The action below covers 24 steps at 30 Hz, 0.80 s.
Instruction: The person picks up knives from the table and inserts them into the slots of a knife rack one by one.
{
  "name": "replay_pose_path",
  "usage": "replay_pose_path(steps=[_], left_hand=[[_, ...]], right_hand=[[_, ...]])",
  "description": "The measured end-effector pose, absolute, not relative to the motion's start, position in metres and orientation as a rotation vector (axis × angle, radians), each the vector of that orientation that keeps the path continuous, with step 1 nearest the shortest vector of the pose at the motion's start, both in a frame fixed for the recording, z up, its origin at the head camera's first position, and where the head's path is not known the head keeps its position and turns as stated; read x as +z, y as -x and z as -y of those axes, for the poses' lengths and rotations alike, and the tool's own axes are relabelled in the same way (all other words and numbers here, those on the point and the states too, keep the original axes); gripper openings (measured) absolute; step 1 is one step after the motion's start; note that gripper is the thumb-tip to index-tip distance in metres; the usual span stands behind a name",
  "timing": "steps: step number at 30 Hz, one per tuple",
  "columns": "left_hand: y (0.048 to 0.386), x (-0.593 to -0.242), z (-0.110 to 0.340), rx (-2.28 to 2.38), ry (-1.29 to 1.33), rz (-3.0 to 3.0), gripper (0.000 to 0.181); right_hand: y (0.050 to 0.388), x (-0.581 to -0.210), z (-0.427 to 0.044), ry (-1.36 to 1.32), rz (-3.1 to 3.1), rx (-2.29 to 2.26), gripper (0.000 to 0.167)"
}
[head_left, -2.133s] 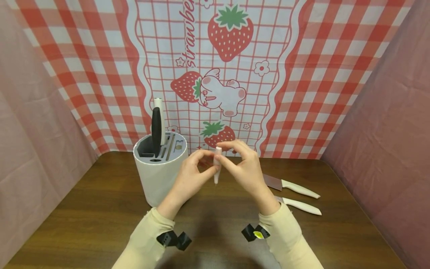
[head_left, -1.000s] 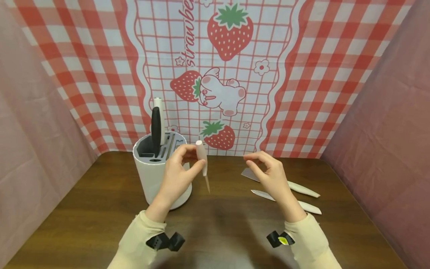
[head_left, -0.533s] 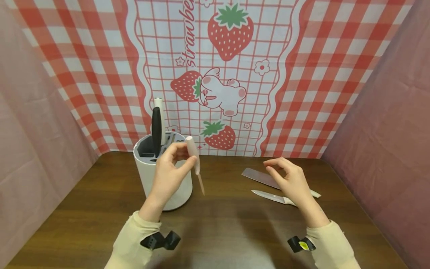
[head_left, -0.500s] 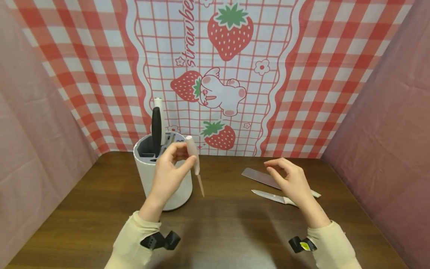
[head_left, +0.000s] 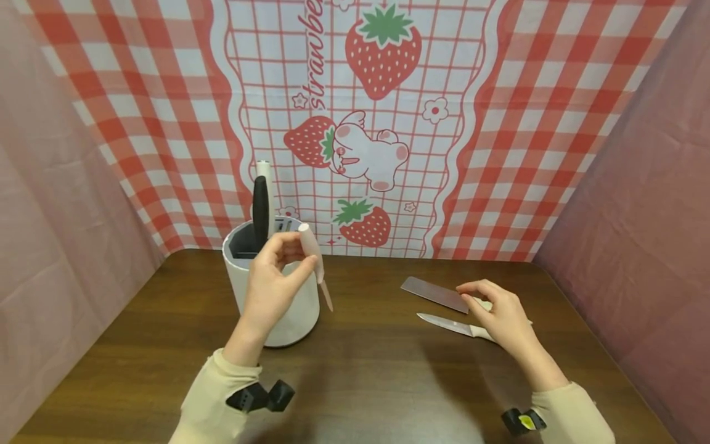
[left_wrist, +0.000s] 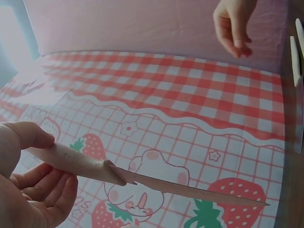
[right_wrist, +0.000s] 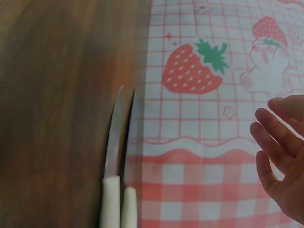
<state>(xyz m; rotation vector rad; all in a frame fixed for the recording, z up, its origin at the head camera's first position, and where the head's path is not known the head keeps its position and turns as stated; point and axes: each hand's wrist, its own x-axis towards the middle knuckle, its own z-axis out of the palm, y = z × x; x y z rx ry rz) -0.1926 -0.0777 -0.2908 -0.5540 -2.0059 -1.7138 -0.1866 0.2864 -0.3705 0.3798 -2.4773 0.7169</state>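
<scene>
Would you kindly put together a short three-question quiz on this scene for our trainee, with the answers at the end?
1. Fill in the blank: the left hand holds a light-handled knife by its ____.
2. True or false: the right hand is holding nothing.
3. How many knives lie on the table? A: one. B: two. C: three.

Key:
1. Handle; the blade is bare.
2. True; the right wrist view shows the fingers apart from the knives.
3. B; the broad-bladed knife and the pointed knife.
</scene>
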Motion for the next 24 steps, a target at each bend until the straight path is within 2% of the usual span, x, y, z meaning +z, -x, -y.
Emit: replay_pose_path(steps=[11,24], left_hand=[[0.192,-0.285,0.083,-1.705,0.536,1.965,0.032],[0.192,-0.272,0.093,-1.669,0.558,1.840,0.031]], right_hand=[[0.185,-0.390,-0.308,-0.372,2.549,0.609,0.012],[0.184,-0.407,-0.324,-0.361,2.772,0.181,0.016]])
